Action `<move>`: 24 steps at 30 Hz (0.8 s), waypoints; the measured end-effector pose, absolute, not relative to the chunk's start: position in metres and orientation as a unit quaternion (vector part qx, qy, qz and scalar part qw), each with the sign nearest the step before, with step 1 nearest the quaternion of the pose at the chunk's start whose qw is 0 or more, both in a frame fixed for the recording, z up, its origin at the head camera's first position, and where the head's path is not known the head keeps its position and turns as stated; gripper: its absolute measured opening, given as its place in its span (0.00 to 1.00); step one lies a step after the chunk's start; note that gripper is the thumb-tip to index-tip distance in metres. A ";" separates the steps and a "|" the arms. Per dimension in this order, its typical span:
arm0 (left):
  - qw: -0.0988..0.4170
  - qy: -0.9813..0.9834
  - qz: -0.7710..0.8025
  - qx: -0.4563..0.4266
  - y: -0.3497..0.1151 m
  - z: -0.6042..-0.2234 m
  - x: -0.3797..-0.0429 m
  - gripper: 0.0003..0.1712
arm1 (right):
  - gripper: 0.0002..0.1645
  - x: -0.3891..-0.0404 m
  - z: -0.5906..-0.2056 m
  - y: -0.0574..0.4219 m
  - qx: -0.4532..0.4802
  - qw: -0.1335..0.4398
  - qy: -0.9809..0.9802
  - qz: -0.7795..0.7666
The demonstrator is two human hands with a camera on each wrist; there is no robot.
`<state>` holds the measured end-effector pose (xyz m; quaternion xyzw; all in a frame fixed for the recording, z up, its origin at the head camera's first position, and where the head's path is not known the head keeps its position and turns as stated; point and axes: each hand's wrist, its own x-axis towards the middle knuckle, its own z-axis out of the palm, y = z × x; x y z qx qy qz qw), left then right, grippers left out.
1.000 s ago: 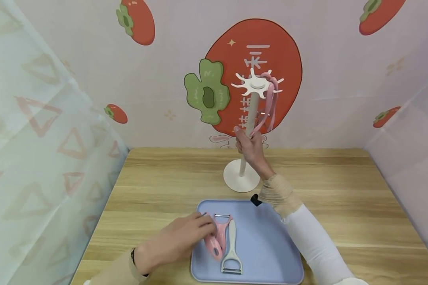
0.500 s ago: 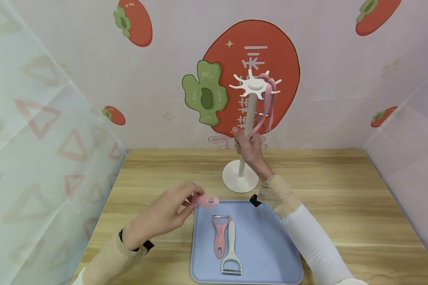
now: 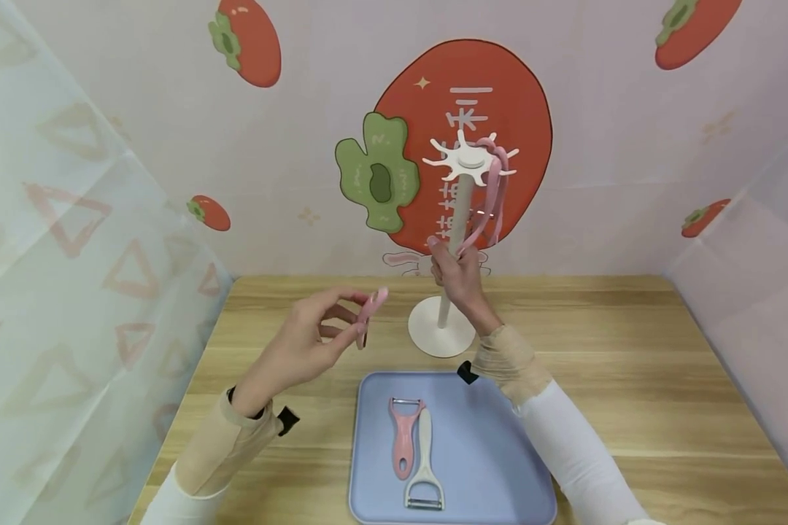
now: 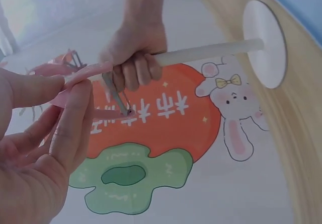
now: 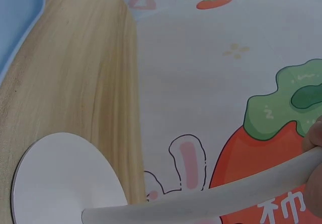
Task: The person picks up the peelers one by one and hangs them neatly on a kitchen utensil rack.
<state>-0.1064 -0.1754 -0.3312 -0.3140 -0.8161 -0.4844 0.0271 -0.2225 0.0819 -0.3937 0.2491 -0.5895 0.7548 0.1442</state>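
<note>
In the head view my left hand pinches a pink peeler between thumb and fingers, in the air left of a white stand. Its handle end with the hole points up. My right hand grips the pole of that stand below its hooked top. Pink peelers hang from the hooks on the right side; they overlap, so their number is unclear. The left wrist view shows the held pink peeler close to the right hand. The round base appears in the right wrist view.
A blue tray lies at the table's front, holding a pink peeler and a white peeler side by side. The wooden table meets a printed backdrop behind the stand.
My left hand has lifted the pink peeler off the tray, carried it up and away toward the stand, and turned its handle upward. The right hand keeps its grip on the pole.
</note>
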 end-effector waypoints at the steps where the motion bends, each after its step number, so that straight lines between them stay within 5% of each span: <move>1: 0.029 -0.807 -0.499 -0.315 -0.174 -0.330 -0.110 0.23 | 0.21 -0.223 -0.394 0.083 0.249 0.146 -0.589 0.754; 15: 0.045 -0.732 -0.606 -0.310 -0.163 -0.322 -0.153 0.23 | 0.27 -0.224 -0.389 0.084 0.241 0.150 -0.591 0.755; 24: 0.047 -0.725 -0.622 -0.291 -0.156 -0.316 -0.163 0.26 | 0.21 -0.222 -0.394 0.081 0.225 0.148 -0.586 0.764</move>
